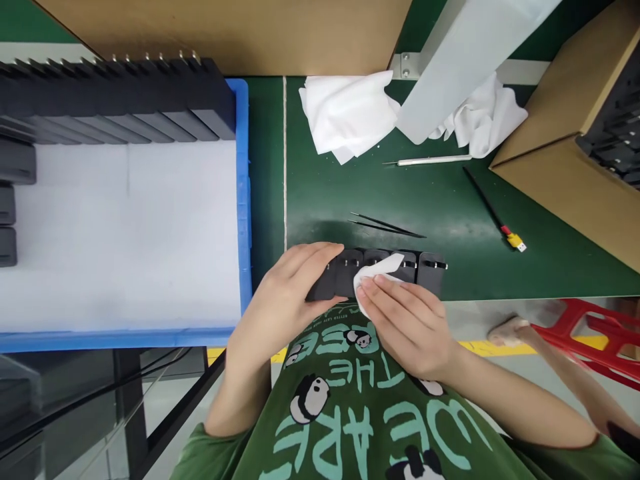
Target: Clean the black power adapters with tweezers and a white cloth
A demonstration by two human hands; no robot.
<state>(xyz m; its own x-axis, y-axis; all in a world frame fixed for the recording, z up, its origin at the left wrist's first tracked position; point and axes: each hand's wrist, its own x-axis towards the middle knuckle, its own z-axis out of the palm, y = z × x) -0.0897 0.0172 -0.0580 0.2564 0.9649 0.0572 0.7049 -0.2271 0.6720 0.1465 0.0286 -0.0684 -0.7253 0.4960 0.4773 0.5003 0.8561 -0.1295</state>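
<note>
A row of several black power adapters (431, 275) with metal plug prongs lies along the front edge of the green table. My left hand (287, 297) grips the left end of this row, thumb on the near side and fingers on the far side. My right hand (407, 320) presses a folded white cloth (375, 272) against the middle adapters. The cloth covers part of them, and my fingers lie closed over it. Just beyond the row rests a pair of black tweezers (387, 227).
At left, a blue tray (243, 200) lined in white holds many black adapters (150, 100). White cloths (350, 113), a thin white-handled tool (435, 161) and a USB cable (493, 207) lie farther back. A cardboard box (560, 180) stands at right, near a red stool (590, 333).
</note>
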